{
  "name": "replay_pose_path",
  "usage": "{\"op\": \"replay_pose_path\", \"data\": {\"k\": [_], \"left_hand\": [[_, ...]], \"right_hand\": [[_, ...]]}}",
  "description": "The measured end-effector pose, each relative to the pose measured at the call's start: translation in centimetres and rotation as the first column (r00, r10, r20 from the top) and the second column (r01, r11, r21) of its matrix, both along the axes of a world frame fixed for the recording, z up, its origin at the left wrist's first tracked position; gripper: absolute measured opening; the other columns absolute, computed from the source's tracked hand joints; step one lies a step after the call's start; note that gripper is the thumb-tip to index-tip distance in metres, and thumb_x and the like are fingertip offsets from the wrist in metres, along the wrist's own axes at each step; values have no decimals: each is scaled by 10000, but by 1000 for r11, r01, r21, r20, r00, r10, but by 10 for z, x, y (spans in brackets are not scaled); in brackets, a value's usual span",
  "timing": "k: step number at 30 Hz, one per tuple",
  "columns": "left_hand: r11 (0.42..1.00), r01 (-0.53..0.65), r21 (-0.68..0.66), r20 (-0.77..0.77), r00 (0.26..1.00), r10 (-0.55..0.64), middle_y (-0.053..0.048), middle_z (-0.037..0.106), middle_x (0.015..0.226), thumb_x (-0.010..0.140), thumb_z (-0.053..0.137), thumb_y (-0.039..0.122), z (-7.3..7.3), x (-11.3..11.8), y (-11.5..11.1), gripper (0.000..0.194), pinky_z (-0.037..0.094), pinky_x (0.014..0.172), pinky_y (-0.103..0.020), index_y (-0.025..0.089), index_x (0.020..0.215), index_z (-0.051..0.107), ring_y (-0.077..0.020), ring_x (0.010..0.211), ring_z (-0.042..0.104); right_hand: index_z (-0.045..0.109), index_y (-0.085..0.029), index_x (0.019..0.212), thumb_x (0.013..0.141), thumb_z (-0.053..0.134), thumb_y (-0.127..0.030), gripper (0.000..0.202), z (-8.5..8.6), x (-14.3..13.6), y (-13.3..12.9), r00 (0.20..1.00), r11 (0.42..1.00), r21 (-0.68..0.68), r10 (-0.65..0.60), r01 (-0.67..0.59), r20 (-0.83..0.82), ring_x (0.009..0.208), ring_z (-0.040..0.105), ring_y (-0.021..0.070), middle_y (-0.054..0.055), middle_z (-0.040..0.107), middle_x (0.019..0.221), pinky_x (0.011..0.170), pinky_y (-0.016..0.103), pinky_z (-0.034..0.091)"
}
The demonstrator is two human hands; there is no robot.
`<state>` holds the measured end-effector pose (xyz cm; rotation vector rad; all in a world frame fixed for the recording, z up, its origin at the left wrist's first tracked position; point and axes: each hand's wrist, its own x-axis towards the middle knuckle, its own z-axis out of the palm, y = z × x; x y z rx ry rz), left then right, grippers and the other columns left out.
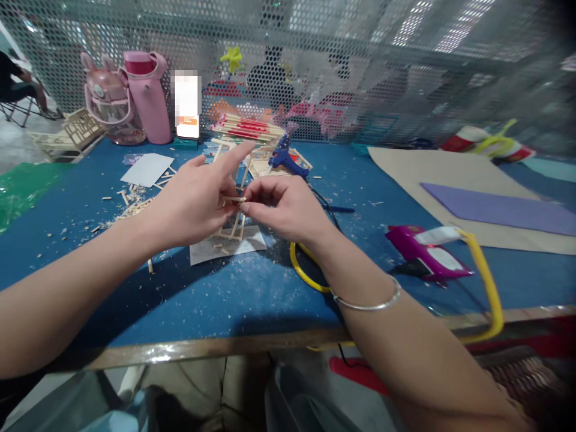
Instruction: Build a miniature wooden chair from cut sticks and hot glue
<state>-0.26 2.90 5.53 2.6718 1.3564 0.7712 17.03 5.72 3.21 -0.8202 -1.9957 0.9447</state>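
A small frame of pale wooden sticks (237,231) stands on a grey sheet of paper (204,253), mostly behind my hands. My left hand (198,195) reaches over it, index finger stretched out, the other fingers curled round a short wooden stick (233,198). At that stick's right end, the thumb and fingertips of my right hand (285,207) pinch together. Just behind the hands lies a blue glue gun (284,157). Cut stick pieces and crumbs (132,205) are strewn left of my left hand.
Two pink bottles (148,102) and a lit phone (187,108) stand at the back left, near bundled red-tipped sticks (247,127). A purple device (425,255) with a yellow cable lies right, before a purple foam sheet (499,207). A perforated metal screen (315,78) borders the blue table (180,312).
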Motion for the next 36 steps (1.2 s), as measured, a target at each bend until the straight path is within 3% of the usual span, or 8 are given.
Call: {"op": "replay_pose_path", "data": {"k": [9,18,36], "left_hand": [[1000,6,4,-51,999,-6,-26,719,955,759,534,170,-2,-3,3,744,470,813,-342,227,1427,212,-186,869,663],[999,11,51,-36,999,-9,-26,719,932,742,544,176,-6,-7,4,777,471,672,-283,235,1440,210,-201,836,674],[999,40,6,-8,999,-40,-47,721,950,769,540,200,-5,-5,3,752,480,726,-295,200,1442,205,-200,875,668]], "right_hand": [[529,-153,647,730,619,-233,146,-1,1,3,999,999,51,15,-16,32,553,402,66,-48,475,584,530,217,336],[548,-156,659,733,627,-259,149,-2,2,5,999,999,38,36,-37,34,552,389,66,-50,465,581,532,221,321],[565,-149,641,711,630,-229,125,3,4,5,997,998,62,13,-18,82,542,405,62,-49,483,568,525,217,331]]}}
